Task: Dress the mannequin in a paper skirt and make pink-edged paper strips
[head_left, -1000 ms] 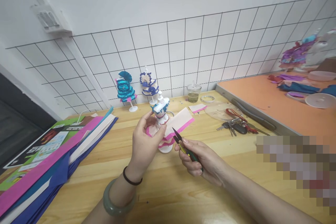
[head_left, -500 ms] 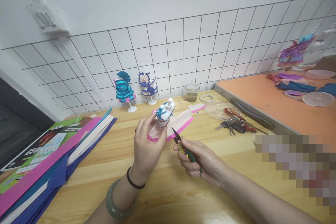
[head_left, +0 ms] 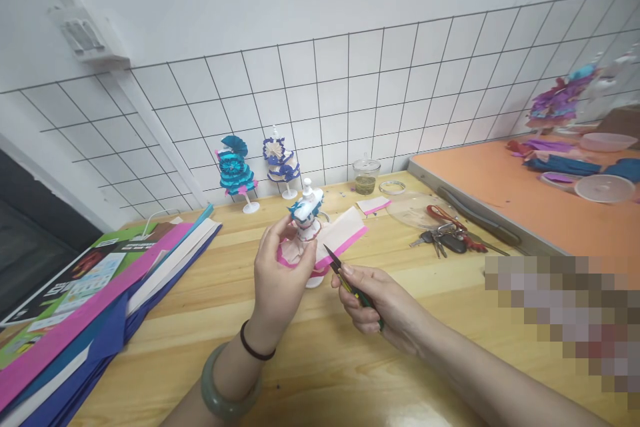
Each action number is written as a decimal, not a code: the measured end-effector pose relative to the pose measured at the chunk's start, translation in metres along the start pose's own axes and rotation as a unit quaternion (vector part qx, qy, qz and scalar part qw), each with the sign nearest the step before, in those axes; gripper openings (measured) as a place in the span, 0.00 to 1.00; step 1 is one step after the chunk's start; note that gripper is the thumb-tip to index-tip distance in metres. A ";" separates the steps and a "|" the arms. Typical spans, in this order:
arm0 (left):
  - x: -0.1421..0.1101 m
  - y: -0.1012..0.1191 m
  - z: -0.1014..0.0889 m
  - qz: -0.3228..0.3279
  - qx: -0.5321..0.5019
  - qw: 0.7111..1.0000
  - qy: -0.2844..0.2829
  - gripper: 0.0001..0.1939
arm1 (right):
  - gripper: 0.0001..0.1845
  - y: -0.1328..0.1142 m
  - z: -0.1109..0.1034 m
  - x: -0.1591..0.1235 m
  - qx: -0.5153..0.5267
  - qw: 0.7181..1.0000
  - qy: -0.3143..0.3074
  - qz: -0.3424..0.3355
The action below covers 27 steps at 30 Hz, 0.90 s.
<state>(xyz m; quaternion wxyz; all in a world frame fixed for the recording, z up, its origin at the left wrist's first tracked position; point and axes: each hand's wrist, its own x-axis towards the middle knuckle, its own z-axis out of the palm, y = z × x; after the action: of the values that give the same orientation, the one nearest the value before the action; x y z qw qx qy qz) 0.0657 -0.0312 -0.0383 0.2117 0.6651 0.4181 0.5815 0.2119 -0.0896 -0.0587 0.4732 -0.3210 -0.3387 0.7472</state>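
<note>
My left hand (head_left: 283,273) is wrapped round a small white tiered stand (head_left: 310,199) with a knobbed top and a ragged blue paper trim. A pale paper strip with a pink edge (head_left: 345,230) goes round its lower part and sticks out to the right. Part of the stand's round white base shows below my fingers. In my right hand (head_left: 367,297) is a pair of scissors (head_left: 332,256) with green and yellow handles. Their dark blades are nearly together and point up at the strip, close to its pink edge; I cannot tell if they touch it.
Behind stand a teal paper-covered stand (head_left: 235,167) and a blue-and-cream one (head_left: 283,163). A glass jar (head_left: 367,177), a paper scrap (head_left: 373,205) and keys (head_left: 443,240) lie to the right, before an orange board (head_left: 475,180). Folded coloured paper (head_left: 115,307) lies left.
My left hand has tipped the stand more upright, its top moving slightly left and its base coming into view. The scissors have shifted slightly left.
</note>
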 end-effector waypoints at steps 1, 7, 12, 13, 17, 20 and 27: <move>0.000 0.001 0.000 -0.007 -0.004 1.000 0.002 0.23 | 0.16 0.000 0.000 0.000 -0.005 1.000 0.002 -0.001; 0.003 0.007 0.000 -0.056 -0.025 0.998 0.007 0.24 | 0.17 0.000 0.002 0.001 -0.030 0.999 0.014 -0.023; 0.003 0.009 -0.001 -0.071 -0.031 0.997 0.001 0.25 | 0.19 0.000 0.003 0.001 -0.058 0.997 0.032 -0.033; 0.003 0.009 -0.001 -0.074 -0.035 0.997 -0.002 0.25 | 0.19 0.000 0.003 0.001 -0.060 0.997 0.033 -0.034; 0.004 0.009 -0.003 -0.085 -0.053 0.995 -0.009 0.25 | 0.18 0.002 0.002 0.001 -0.057 0.998 0.017 -0.035; 0.004 0.008 -0.003 -0.079 -0.057 0.995 -0.016 0.25 | 0.18 0.002 0.002 0.001 -0.055 0.998 0.010 -0.033; 0.002 0.006 -0.001 -0.065 -0.047 0.996 -0.025 0.24 | 0.18 -0.001 0.002 -0.001 -0.047 0.998 0.017 -0.032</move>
<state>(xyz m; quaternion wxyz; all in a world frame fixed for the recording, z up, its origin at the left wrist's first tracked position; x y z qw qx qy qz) 0.0667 -0.0334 -0.0320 0.2903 0.6399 0.4274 0.5688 0.2108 -0.0909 -0.0564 0.4872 -0.3441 -0.3757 0.7093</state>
